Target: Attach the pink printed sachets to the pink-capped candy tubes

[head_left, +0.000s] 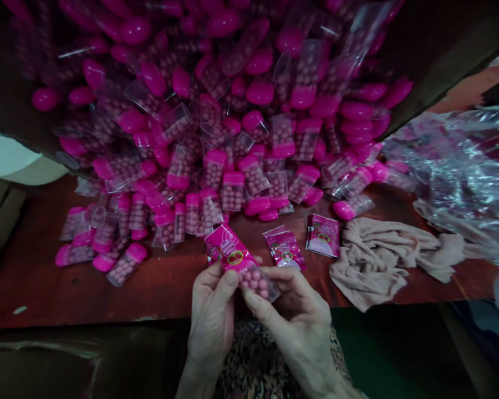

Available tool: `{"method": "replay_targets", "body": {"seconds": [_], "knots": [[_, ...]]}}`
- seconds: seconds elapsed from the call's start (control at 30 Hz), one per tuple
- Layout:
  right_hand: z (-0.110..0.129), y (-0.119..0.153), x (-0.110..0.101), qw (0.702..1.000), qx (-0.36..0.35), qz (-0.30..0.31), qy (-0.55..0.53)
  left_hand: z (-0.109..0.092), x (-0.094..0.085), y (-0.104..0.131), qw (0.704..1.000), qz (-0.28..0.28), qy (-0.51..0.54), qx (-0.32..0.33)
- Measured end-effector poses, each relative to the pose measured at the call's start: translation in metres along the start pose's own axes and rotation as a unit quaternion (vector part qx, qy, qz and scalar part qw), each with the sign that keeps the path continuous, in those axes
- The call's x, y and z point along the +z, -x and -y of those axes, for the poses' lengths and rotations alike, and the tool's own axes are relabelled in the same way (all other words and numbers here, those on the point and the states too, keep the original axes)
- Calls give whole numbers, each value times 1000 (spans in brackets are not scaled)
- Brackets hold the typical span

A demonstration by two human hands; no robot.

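Observation:
Between my two hands is a small clear candy container [258,281] of pink balls, tilted, with a pink printed sleeve [234,250] over its upper end. My left hand [216,302] pinches the sleeve at its lower left, thumb on top. Thumb and fingers of my right hand [293,307] grip the clear end. Whether the sleeve is fully around the container I cannot tell. Just beyond lie a loose stack of pink printed sleeves [285,249] and a neater stack [323,235]. Another printed piece [212,253] shows partly behind the held one.
A large heap of pink-capped candy containers [233,191] covers the back of the red-brown table [158,293]. A crumpled beige cloth [370,260] lies at the right. Behind it is shiny clear plastic wrap [461,172]. A white rounded object [20,160] stands at the left.

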State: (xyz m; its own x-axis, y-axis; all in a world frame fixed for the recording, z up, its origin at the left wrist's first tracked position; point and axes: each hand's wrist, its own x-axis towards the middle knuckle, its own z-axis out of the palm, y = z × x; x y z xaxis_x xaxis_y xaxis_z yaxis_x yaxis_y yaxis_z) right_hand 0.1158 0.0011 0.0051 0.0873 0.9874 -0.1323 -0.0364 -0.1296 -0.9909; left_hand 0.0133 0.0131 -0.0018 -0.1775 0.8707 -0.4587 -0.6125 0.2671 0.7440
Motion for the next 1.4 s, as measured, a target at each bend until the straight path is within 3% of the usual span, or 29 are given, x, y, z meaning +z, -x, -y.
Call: {"method": "replay_targets", "body": {"seconds": [0.13, 0.33, 0.47, 0.57, 0.63, 0.9, 1.13, 1.23, 1.4], "knots": [[-2, 3, 4, 1000, -20, -9, 21, 0, 4, 3, 1000, -29, -3, 9], [-10, 1, 3, 999, -21, -37, 5, 9, 10, 11, 998, -25, -23, -45], [-10, -7, -2, 999, 3, 27, -37, 4, 6, 5, 999, -39, 4, -34], [-7, -11, -6, 995, -2, 95, -21, -3, 3, 1, 999, -40, 11, -30], [-6, -12, -8, 994, -8, 108, -7, -6, 3, 1, 999, -26, 10, -41], [-14, -12, -6, 997, -4, 28, -66, 2, 3, 4, 997, 5, -35, -74], [-18, -11, -7, 998, 4, 22, -51, 1, -4, 3, 995, 40, -28, -90], [-19, -11, -6, 999, -30, 33, -14, -2, -8, 3, 995, 35, -17, -95], [-13, -9, -5, 986, -143, 74, 48, -1, -17, 9, 993, 22, -11, -115]]}}
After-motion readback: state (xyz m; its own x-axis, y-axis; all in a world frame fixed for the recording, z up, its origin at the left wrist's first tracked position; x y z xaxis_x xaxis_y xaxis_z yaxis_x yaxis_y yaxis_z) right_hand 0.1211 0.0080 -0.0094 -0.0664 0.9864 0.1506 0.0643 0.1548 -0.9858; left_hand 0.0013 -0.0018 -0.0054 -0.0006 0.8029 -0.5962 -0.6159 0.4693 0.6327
